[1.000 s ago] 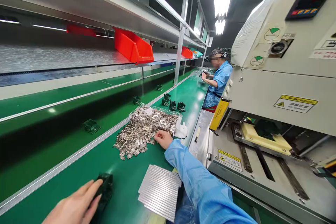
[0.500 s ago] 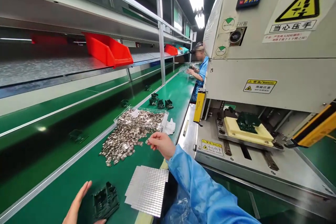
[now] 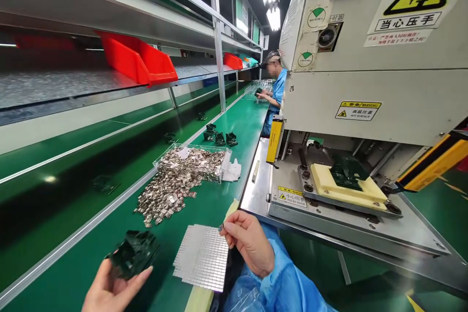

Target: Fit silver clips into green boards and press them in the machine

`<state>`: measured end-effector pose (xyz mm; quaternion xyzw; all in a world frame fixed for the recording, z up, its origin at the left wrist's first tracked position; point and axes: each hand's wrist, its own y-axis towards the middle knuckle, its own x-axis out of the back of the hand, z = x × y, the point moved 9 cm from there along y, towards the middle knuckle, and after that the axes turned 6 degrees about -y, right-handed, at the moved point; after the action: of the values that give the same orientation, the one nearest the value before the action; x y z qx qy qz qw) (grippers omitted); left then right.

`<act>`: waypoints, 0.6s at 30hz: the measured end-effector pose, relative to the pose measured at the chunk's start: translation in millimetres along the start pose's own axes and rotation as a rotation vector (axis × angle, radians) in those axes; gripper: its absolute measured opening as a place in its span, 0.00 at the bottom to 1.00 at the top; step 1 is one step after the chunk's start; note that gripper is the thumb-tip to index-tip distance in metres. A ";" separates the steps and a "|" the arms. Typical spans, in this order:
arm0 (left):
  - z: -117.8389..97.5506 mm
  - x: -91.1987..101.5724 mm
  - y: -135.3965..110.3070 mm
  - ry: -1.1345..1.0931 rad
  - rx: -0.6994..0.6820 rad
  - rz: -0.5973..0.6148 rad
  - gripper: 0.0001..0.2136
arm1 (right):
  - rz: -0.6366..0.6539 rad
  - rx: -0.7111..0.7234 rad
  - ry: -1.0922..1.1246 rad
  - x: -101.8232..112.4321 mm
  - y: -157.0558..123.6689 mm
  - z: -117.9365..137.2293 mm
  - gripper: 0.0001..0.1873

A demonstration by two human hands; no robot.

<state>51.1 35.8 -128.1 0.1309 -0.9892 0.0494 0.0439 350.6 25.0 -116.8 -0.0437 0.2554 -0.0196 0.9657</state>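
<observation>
My left hand (image 3: 113, 287) is at the bottom left, palm up, holding a dark green moulded plastic part (image 3: 133, 253). My right hand (image 3: 246, 246) pinches a small metal piece (image 3: 221, 227) between thumb and forefinger. It is just above the right corner of a silver sheet of tiny gridded metal pieces (image 3: 201, 256), which lies on the green belt (image 3: 109, 234). A heap of loose metal pieces (image 3: 168, 190) spills from a clear plastic tray (image 3: 190, 152) beyond my hands.
A press machine (image 3: 351, 92) with warning labels stands to the right, a dark green part (image 3: 348, 171) on its cream block (image 3: 347, 190). Several dark green parts sit along the belt. A seated co-worker (image 3: 275, 90) works farther along. Red bins (image 3: 137, 61) stand on the shelf.
My left hand has lifted the dark green part off the belt. My right hand has moved from the heap to the silver sheet, pinching a small piece. The view has turned slightly right.
</observation>
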 end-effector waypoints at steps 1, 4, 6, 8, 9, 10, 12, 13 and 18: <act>-9.5 -18.4 -7.0 -0.086 -0.006 0.044 0.28 | -0.005 0.007 -0.042 -0.9 -2.9 1.3 0.18; -25.5 -82.9 -28.8 -0.354 0.049 0.238 0.30 | -0.032 0.097 -0.184 -0.5 -11.2 11.4 0.17; -23.0 -117.0 -36.9 -0.497 0.126 0.332 0.31 | -0.064 0.180 -0.275 3.1 -16.4 19.5 0.15; -13.3 -139.1 -38.3 -0.573 0.199 0.407 0.30 | -0.097 0.238 -0.365 7.1 -20.7 24.4 0.14; -8.0 -145.1 -37.2 -0.588 0.217 0.439 0.29 | -0.109 0.248 -0.408 8.3 -22.3 24.7 0.14; -3.7 -148.3 -35.6 -0.591 0.219 0.469 0.28 | -0.116 0.250 -0.450 8.5 -23.4 23.9 0.14; 0.5 -148.1 -31.9 -0.580 0.171 0.521 0.26 | -0.115 0.249 -0.523 5.4 -24.4 20.2 0.14; 0.4 -146.1 -30.2 -0.572 0.126 0.542 0.26 | -0.110 0.250 -0.554 2.5 -24.3 17.6 0.13; -9.5 -137.0 -29.6 -0.524 -0.089 0.614 0.24 | -0.083 0.259 -0.686 -14.6 -19.5 2.4 0.08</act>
<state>191.4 43.3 -129.8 -0.1645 -0.9612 -0.0178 -0.2209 338.9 6.7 -105.7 0.0647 -0.0898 -0.0750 0.9910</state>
